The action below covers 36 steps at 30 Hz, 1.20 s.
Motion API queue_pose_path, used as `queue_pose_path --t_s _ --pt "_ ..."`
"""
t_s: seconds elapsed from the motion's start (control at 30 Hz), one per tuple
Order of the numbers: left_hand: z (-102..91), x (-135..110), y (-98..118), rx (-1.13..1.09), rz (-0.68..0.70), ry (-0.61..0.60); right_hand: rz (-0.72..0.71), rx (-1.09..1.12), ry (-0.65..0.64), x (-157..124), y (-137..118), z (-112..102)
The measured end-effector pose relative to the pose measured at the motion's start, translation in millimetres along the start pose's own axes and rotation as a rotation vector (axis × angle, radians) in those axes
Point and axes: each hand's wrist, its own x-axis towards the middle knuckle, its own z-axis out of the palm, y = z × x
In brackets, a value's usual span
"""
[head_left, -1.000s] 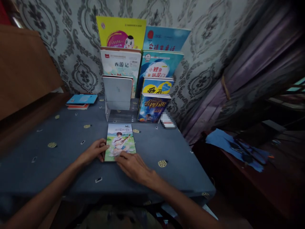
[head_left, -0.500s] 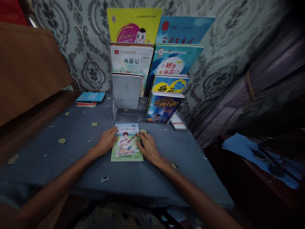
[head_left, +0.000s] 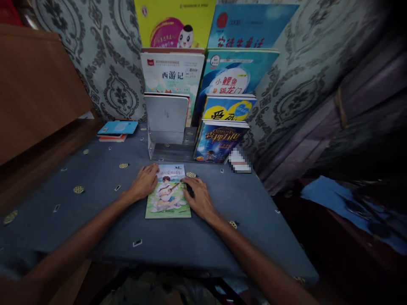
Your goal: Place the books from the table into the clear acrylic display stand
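Note:
A thin book (head_left: 168,202) with a drawn guitar player on its cover lies flat on the cloth-covered table. At its left edge is my left hand (head_left: 145,182), fingers curled over the upper corner. Opposite it, my right hand (head_left: 199,195) holds the right edge, with fingertips on the cover and the thumb bent inward. The undersides of both hands are hidden. Just behind the book stands a clear stepped book rack (head_left: 171,153). On it are a grey-covered book (head_left: 167,116), a dark blue book (head_left: 219,142) and several taller books, among them a yellow-green one (head_left: 174,25).
A small pile of books with a blue one on top (head_left: 117,127) lies at the back left. A wooden panel (head_left: 38,84) borders the left side. Right of the rack is a small blurred-out item (head_left: 241,161). A purple curtain (head_left: 305,131) hangs at the right.
The camera view has shifted slightly, so the rack looks a little larger and higher. Both hands stay at the book's sides, and the book has hardly moved.

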Motion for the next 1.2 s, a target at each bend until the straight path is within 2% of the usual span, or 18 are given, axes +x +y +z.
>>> queue_pose_path --t_s 0.23,0.53,0.73,0.93,1.03,1.2 --pt "11.4 31 16 -0.112 0.122 -0.108 0.030 0.097 0.052 -2 9 4" --pt "29.7 62 31 -0.242 0.254 -0.129 0.057 0.174 0.079 -1 13 6" --pt "27.5 62 30 -0.208 0.299 -0.126 0.068 0.211 0.061 0 13 3" --pt "20.8 58 36 -0.147 0.309 -0.177 0.102 0.271 0.037 3 14 0" --pt "16.1 51 43 -0.158 0.338 -0.192 0.121 0.307 0.022 4 14 -3" --pt "6.9 34 55 -0.188 0.386 -0.232 0.170 0.342 0.067 6 16 -7"
